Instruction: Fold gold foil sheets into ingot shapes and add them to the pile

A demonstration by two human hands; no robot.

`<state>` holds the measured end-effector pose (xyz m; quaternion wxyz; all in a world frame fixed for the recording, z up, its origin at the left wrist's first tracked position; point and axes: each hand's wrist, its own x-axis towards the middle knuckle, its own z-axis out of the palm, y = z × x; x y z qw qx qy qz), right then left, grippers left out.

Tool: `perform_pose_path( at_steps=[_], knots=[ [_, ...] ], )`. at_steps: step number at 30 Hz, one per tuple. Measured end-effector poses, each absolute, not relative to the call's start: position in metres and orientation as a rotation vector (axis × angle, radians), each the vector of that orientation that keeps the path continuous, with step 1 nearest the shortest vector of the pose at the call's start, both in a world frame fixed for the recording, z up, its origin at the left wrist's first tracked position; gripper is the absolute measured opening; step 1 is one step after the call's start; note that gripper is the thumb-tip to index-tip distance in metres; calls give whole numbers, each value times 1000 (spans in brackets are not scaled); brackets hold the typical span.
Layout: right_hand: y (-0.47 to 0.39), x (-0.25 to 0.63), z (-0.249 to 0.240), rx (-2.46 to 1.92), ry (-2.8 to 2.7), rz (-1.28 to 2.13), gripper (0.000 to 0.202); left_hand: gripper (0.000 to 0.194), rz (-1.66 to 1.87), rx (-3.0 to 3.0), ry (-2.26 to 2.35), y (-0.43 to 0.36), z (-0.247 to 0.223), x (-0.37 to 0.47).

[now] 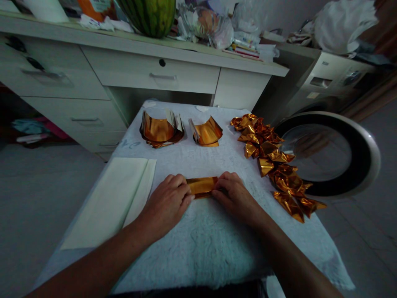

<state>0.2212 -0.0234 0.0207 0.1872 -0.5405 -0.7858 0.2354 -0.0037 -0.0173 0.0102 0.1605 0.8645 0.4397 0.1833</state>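
A narrow folded strip of shiny gold foil paper (202,186) lies crosswise near the middle of the cloth-covered table (198,244). My left hand (170,200) pinches its left end, and my right hand (233,193) pinches the right end. Beyond the hands stand two piles of curved gold sheets, a thicker one (159,129) and a smaller one (207,132). Folded gold foil pieces (263,149) form a long heap down the right side. Pale paper sheets (104,203) lie flat to the left, close to my left forearm.
Behind the table is a white counter with drawers (186,78), bearing a watermelon (149,16) and plastic bags (214,27). At the right, a washing machine (328,78) has its round door (328,153) swung open beside the table edge.
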Motion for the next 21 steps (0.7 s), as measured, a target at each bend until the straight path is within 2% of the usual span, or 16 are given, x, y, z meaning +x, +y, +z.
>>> perform_pose_path(
  at_steps=[6, 11, 21],
  knots=[
    [-23, 219, 17, -1608, -2219, 615, 10, 19, 447, 2418, 1305, -16, 10, -7],
    [-22, 218, 18, -1633, -2232, 614, 10, 14, 438, 2355, 1250, -15, 13, -11],
    [-22, 217, 17, -1721, -2188, 586, 11, 26, 424, 2349, 1371, -18, 13, -7]
  ],
)
